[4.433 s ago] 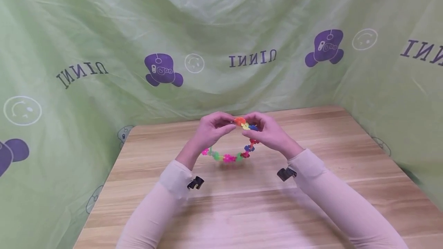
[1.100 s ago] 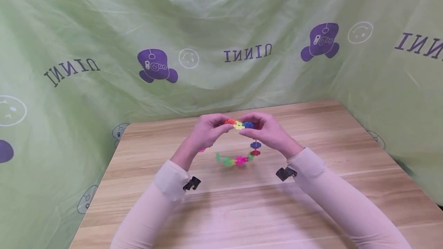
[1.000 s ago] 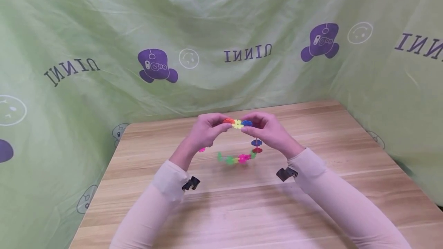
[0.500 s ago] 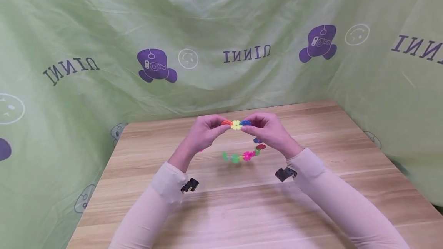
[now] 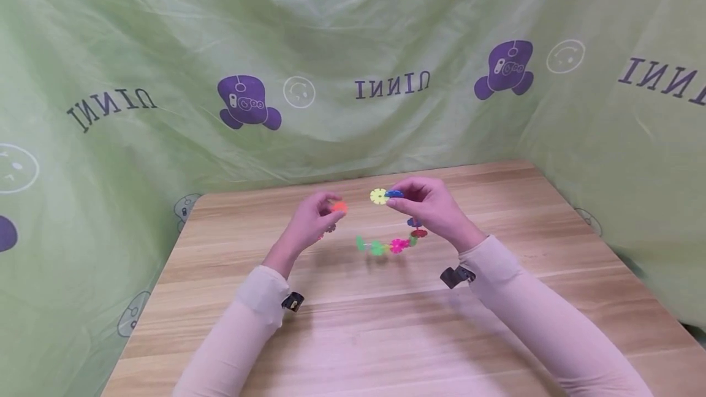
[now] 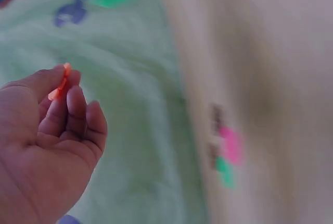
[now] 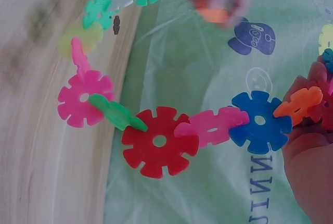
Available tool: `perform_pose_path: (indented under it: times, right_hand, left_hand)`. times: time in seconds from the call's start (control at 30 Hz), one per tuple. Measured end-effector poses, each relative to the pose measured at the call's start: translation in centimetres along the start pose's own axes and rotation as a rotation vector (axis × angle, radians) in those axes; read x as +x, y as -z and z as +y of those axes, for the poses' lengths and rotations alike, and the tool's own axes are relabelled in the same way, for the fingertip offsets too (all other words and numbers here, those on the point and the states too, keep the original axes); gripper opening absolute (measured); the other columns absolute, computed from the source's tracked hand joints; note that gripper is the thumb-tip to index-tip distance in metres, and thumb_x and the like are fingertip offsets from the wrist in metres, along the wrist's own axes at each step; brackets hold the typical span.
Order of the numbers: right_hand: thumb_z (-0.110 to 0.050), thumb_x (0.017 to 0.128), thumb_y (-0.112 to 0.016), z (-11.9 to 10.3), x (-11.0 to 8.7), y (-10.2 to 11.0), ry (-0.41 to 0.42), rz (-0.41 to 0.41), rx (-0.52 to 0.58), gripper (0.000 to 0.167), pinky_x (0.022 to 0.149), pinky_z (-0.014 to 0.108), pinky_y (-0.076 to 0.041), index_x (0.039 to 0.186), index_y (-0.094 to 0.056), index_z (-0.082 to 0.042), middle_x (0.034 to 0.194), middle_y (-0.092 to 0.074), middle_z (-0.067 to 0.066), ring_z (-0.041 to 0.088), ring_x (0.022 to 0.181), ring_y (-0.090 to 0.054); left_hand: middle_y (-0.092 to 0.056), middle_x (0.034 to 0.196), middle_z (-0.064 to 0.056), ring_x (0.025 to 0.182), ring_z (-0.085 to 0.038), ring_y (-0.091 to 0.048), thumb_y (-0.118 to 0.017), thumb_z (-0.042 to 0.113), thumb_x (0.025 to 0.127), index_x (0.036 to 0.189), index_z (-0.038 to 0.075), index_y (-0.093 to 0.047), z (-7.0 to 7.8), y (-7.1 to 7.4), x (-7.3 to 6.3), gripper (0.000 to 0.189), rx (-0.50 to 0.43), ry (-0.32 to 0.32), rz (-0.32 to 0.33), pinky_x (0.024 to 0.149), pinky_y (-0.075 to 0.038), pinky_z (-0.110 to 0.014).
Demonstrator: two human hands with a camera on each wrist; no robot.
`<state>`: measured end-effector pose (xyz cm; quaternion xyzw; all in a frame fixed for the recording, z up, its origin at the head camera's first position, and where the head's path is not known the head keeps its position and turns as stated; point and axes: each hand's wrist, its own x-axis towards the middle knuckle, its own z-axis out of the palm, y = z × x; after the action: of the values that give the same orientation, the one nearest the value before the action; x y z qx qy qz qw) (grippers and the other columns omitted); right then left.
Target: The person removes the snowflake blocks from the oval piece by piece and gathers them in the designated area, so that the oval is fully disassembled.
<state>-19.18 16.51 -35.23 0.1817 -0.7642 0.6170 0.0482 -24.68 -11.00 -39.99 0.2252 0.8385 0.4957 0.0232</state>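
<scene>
The head view shows the left hand (image 5: 309,220) drawn back from the right hand (image 5: 429,206), taking the orange disc (image 5: 339,207) with it; half a second ago that disc met the yellow disc (image 5: 379,196), and now a gap lies between them. The left grip is clamped on the orange disc; the right grip is clamped on the blue disc (image 5: 394,193), with the yellow one joined to it. The chain (image 7: 159,166) hangs in a curve below the right hand. Judging by this, the chain's yellow end is free and the orange disc is off it. A blurred pink piece (image 6: 232,146) shows against the worktop (image 6: 281,52).
</scene>
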Motion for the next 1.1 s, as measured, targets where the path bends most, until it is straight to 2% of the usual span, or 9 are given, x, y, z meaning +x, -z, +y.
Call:
perform_pose_path:
  times: [0.13,0.27,0.4,0.47,0.57,0.73,0.93,1.0,1.1]
  right_hand:
    - [-0.020,0.084,-0.080,0.0,-0.1,0.0,-0.001,-0.009,-0.004,0.021,0.043,0.031,-0.045,0.099,-0.073,-0.007,0.080,-0.065,0.011,0.024,0.058,-0.050]
    - [-0.021,0.084,-0.080,0.0,-0.1,-0.1,0.001,-0.011,-0.003,0.021,0.043,0.034,-0.045,0.099,-0.073,-0.008,0.080,-0.065,0.011,0.025,0.058,-0.050]
    - [-0.021,0.084,-0.080,0.1,-0.1,-0.2,0.010,-0.016,0.000,0.020,0.043,0.033,-0.045,0.099,-0.073,-0.009,0.080,-0.066,0.012,0.021,0.056,-0.050]
    - [-0.020,0.084,-0.080,0.1,-0.1,-0.3,0.011,-0.018,0.004,0.020,0.043,0.033,-0.045,0.099,-0.073,-0.008,0.080,-0.066,0.011,0.018,0.056,-0.050]
    - [-0.018,0.084,-0.080,0.1,-0.1,-0.4,0.011,-0.021,0.009,0.020,0.043,0.033,-0.044,0.099,-0.073,-0.007,0.079,-0.066,0.010,0.017,0.055,-0.050]
    - [-0.019,0.084,-0.080,0.2,-0.1,-0.3,0.008,-0.021,0.007,0.020,0.042,0.032,-0.044,0.099,-0.073,-0.008,0.079,-0.066,0.011,0.016,0.055,-0.049]
    - [-0.019,0.084,-0.080,0.6,-0.2,-0.2,-0.005,-0.022,0.006,0.020,0.043,0.031,-0.044,0.099,-0.073,-0.008,0.081,-0.067,0.011,0.023,0.058,-0.050]
    - [-0.021,0.083,-0.081,0.7,-0.2,-0.2,-0.011,-0.023,0.001,0.021,0.043,0.032,-0.044,0.099,-0.073,-0.008,0.082,-0.067,0.011,0.026,0.059,-0.051]
    - [-0.022,0.083,-0.081,0.7,-0.3,-0.2,-0.020,-0.024,-0.005,0.022,0.044,0.031,-0.045,0.099,-0.073,-0.009,0.082,-0.066,0.012,0.029,0.060,-0.051]
  left_hand:
    - [-0.068,0.090,-0.004,0.085,-0.026,-0.065,-0.070,0.018,0.092,0.119,0.004,-0.065,-3.4,-0.4,-0.2,0.031,0.162,0.113,-0.065,0.072,-0.053,-0.032]
    - [-0.068,0.099,-0.006,0.094,-0.023,-0.063,-0.072,0.015,0.090,0.115,0.004,-0.069,-5.2,-0.6,-0.3,0.027,0.293,0.176,-0.154,0.085,-0.052,-0.039]
    - [-0.066,0.095,-0.005,0.089,-0.019,-0.060,-0.074,0.011,0.085,0.112,0.004,-0.070,-5.9,-0.6,-0.4,0.027,0.353,0.212,-0.205,0.082,-0.051,-0.037]
    - [-0.064,0.090,-0.003,0.085,-0.018,-0.060,-0.076,0.010,0.083,0.110,0.004,-0.070,-6.1,-0.5,-0.4,0.028,0.356,0.213,-0.221,0.077,-0.051,-0.034]
    - [-0.065,0.089,0.000,0.084,-0.015,-0.060,-0.077,0.009,0.081,0.108,0.004,-0.071,-6.4,-0.3,-0.3,0.027,0.362,0.203,-0.224,0.078,-0.051,-0.032]
    - [-0.067,0.095,-0.002,0.089,-0.016,-0.061,-0.077,0.010,0.082,0.110,0.004,-0.070,-6.2,-0.1,-0.4,0.030,0.339,0.205,-0.205,0.083,-0.052,-0.034]
    - [-0.065,0.098,-0.005,0.084,-0.020,-0.061,-0.072,0.011,0.087,0.115,0.002,-0.068,-5.3,0.2,-0.3,0.029,0.269,0.237,-0.193,0.071,-0.053,-0.032]
    - [-0.064,0.098,-0.005,0.083,-0.020,-0.060,-0.071,0.013,0.089,0.113,0.003,-0.069,-4.6,0.4,-0.3,0.026,0.254,0.221,-0.182,0.069,-0.053,-0.032]
    - [-0.066,0.098,-0.001,0.087,-0.017,-0.062,-0.072,0.018,0.090,0.111,0.007,-0.070,-2.9,0.6,-0.5,0.024,0.220,0.163,-0.170,0.074,-0.054,-0.032]
